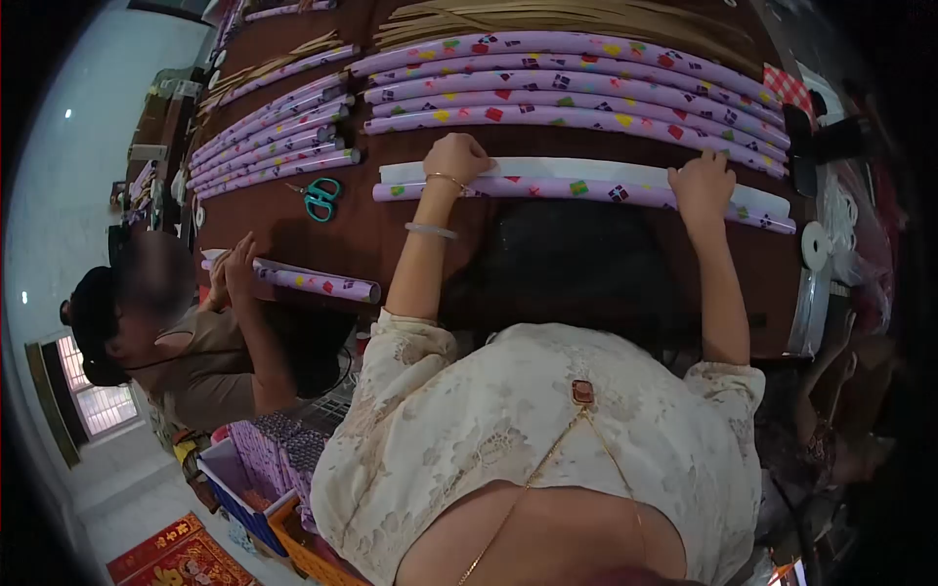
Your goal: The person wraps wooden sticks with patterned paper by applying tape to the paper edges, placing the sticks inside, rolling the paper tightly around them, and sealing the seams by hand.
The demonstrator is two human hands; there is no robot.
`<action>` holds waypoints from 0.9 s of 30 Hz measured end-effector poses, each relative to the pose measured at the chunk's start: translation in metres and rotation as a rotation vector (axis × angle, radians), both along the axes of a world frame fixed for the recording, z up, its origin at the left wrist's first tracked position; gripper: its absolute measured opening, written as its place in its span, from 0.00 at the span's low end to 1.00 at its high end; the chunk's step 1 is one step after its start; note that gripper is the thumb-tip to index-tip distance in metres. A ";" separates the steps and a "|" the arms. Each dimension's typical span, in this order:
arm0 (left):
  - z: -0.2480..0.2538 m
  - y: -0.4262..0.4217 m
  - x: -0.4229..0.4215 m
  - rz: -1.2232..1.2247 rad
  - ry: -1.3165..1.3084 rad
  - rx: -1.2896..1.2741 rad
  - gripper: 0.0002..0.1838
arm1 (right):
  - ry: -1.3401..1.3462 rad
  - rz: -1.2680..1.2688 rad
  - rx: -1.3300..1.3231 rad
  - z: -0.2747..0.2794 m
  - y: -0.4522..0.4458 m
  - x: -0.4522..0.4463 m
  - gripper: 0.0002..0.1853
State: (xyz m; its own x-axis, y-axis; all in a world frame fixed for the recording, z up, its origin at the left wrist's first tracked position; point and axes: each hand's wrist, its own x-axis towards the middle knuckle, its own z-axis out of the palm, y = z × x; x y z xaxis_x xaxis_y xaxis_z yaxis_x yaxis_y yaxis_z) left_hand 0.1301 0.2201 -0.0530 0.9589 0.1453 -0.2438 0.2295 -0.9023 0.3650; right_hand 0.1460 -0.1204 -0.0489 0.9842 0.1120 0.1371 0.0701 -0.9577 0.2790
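A lilac roll of wrapping paper with coloured gift prints (547,188) lies across the table before me. Along its far side runs a white strip of the paper's underside (576,171). My left hand (454,158) is closed at the white edge near the left end, fingers curled and thumb inward. Over the right part of the roll, my right hand (702,184) grips the paper with bent fingers. Both palms face down, so the exact finger contact is partly hidden. Teal-handled scissors (320,199) rest left of my left hand.
Several finished lilac rolls (576,83) lie beyond my hands, with shorter rolls (274,132) at the left. Brown strips (567,20) lie at the back. A co-worker's hands (233,269) hold another roll (318,281). A white tape roll (813,244) sits at the right edge.
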 end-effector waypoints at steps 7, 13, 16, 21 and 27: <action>0.009 0.001 0.003 0.059 -0.045 0.101 0.13 | -0.028 0.032 -0.020 0.000 0.000 -0.001 0.19; 0.003 -0.061 0.009 -0.084 -0.091 -0.089 0.17 | 0.074 -0.028 0.003 0.005 0.004 0.000 0.18; -0.003 -0.073 0.013 -0.103 -0.054 -0.099 0.15 | 0.086 -0.049 -0.022 0.006 0.004 0.000 0.17; -0.001 -0.068 0.018 -0.128 0.030 -0.085 0.14 | 0.069 -0.033 0.000 0.005 0.003 -0.001 0.17; 0.001 -0.068 0.030 -0.183 0.113 -0.063 0.14 | 0.054 -0.023 -0.018 0.007 0.004 -0.003 0.16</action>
